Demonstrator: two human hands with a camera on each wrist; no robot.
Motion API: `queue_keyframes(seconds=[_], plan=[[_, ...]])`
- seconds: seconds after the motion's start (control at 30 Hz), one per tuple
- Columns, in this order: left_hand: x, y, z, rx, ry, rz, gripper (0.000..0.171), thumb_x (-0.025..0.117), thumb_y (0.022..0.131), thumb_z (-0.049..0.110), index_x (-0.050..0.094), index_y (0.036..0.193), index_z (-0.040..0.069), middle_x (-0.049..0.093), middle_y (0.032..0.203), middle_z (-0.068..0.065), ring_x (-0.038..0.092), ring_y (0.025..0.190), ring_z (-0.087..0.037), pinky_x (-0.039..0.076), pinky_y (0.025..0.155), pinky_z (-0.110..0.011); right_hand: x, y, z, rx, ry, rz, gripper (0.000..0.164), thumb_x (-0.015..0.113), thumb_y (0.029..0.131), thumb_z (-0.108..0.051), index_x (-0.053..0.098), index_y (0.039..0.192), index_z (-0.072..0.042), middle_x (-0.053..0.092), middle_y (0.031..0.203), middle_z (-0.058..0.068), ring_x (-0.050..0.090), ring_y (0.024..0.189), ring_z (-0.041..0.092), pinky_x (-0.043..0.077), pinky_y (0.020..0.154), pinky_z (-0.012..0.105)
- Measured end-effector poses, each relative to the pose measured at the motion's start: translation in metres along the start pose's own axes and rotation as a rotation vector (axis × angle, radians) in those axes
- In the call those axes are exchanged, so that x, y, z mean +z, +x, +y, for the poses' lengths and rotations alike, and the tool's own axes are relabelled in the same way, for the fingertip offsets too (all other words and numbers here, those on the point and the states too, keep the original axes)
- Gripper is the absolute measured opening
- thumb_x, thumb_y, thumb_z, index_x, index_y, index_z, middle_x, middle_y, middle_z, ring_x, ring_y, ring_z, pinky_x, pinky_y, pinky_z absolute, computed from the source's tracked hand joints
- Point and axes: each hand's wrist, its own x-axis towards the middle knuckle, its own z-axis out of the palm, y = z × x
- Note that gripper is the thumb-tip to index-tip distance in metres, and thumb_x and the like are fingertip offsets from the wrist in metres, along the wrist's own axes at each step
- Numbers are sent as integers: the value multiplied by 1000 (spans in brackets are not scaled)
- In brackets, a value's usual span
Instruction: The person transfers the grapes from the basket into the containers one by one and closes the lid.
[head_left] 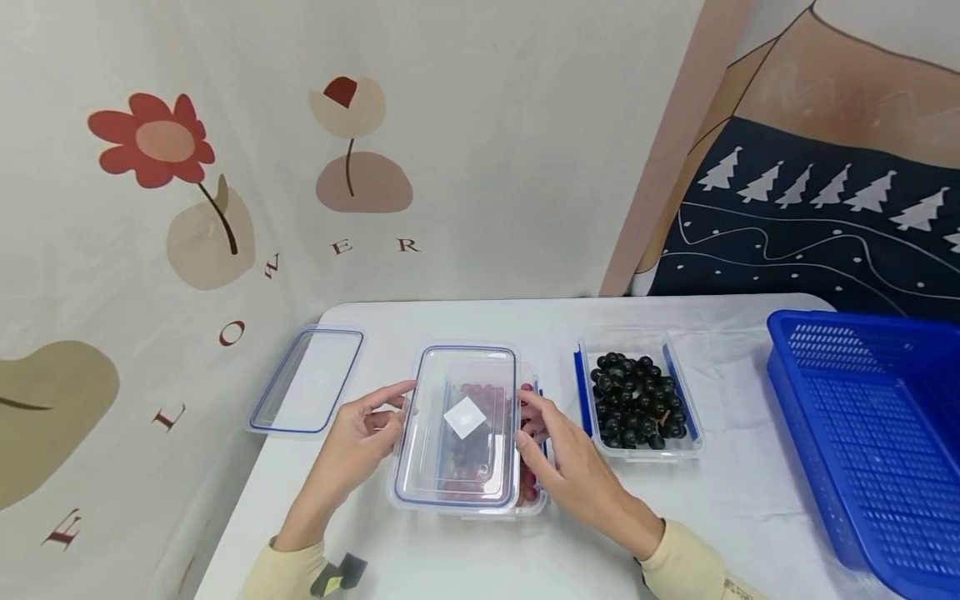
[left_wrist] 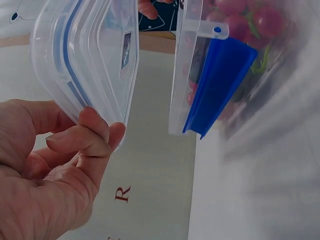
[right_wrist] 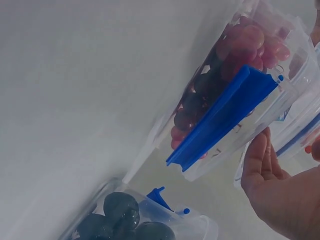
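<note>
A clear lid with a blue seal (head_left: 491, 492) and a white diamond label (head_left: 465, 417) is held in both hands above a clear container (left_wrist: 176, 100) of red and dark grapes (right_wrist: 240, 47). A gap shows between lid and container in the left wrist view. My left hand (head_left: 352, 446) pinches the lid's left edge between thumb and curled fingers. At the lid's right edge, my right hand (head_left: 573, 462) grips with thumb on the near part and fingers farther along. The container's blue side flap (right_wrist: 225, 120) hangs down unlatched.
Right of the hands stands an uncovered container of black grapes (head_left: 637, 400), its blue flap (head_left: 582, 392) folded out. Another blue-sealed lid (head_left: 311, 383) lies at the table's left edge. A blue plastic basket (head_left: 813, 442) stands at the far right. Printed cloth hangs behind the table.
</note>
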Motion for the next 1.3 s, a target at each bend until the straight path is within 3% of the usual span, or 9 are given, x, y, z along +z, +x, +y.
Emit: queue_keyframes(seconds=[0.2, 0.4, 0.53, 0.73, 0.83, 0.9, 1.03, 1.2, 1.3], plan=[[13, 2, -2, 15, -15, -16, 51, 55, 99, -13, 64, 148, -2, 62, 116, -21, 60, 74, -13, 50, 60, -22, 0, 1, 1, -16, 19, 72, 44, 65, 108, -11, 57, 151, -5, 69, 110, -4, 65, 97, 9, 58, 81, 27], [22, 3, -2, 94, -73, 1, 64, 60, 102, -13, 44, 163, -5, 63, 113, -22, 60, 73, -11, 49, 61, -19, -4, 6, -1, 18, 96, 168, 47, 67, 101, 4, 61, 147, -4, 71, 109, 2, 66, 89, 12, 56, 72, 23], [27, 4, 5, 157, -67, 64, 44, 65, 103, -10, 58, 146, -14, 67, 106, -18, 65, 79, -12, 54, 68, -19, -10, 12, -7, 54, 156, 239, 50, 66, 103, 6, 56, 152, -3, 75, 116, 12, 67, 92, 13, 57, 79, 20], [32, 6, 14, 424, -35, 236, 18, 75, 97, -12, 77, 113, -5, 69, 96, -12, 64, 85, -15, 53, 73, -19, -23, 20, -15, -28, 152, 394, 22, 74, 101, 6, 76, 121, -2, 75, 105, 8, 68, 91, 14, 58, 82, 19], [35, 5, 16, 545, -22, 291, 17, 76, 96, -12, 79, 108, 0, 69, 91, -11, 60, 81, -16, 49, 69, -19, -26, 20, -15, -94, 75, 447, 21, 77, 97, 7, 79, 113, -6, 76, 98, 2, 68, 86, 15, 55, 77, 19], [36, 2, 15, 579, -15, 307, 17, 76, 97, -11, 80, 106, 2, 73, 90, -11, 60, 79, -15, 49, 67, -19, -27, 17, -14, -122, 19, 457, 24, 79, 95, 8, 81, 111, -10, 79, 96, 0, 69, 85, 15, 54, 75, 19], [36, -5, 8, 543, -37, 296, 22, 74, 98, -12, 82, 114, 1, 81, 101, -11, 69, 86, -13, 53, 72, -17, -28, 8, -11, -140, -49, 429, 32, 81, 91, 10, 81, 115, -11, 82, 103, 1, 74, 89, 18, 54, 72, 17], [33, -10, -1, 474, -95, 199, 25, 63, 104, -12, 76, 125, -8, 78, 122, -19, 75, 110, -13, 58, 95, -24, -27, -1, -9, -169, -126, 405, 39, 79, 92, 11, 79, 127, -5, 81, 119, 6, 79, 99, 25, 57, 89, 17], [32, -13, -7, 438, -106, 137, 23, 59, 109, -6, 73, 127, -12, 75, 126, -24, 72, 118, -12, 56, 101, -27, -24, -6, -7, -143, -147, 368, 36, 74, 96, 8, 78, 130, -3, 80, 122, 8, 78, 104, 25, 57, 85, 17]])
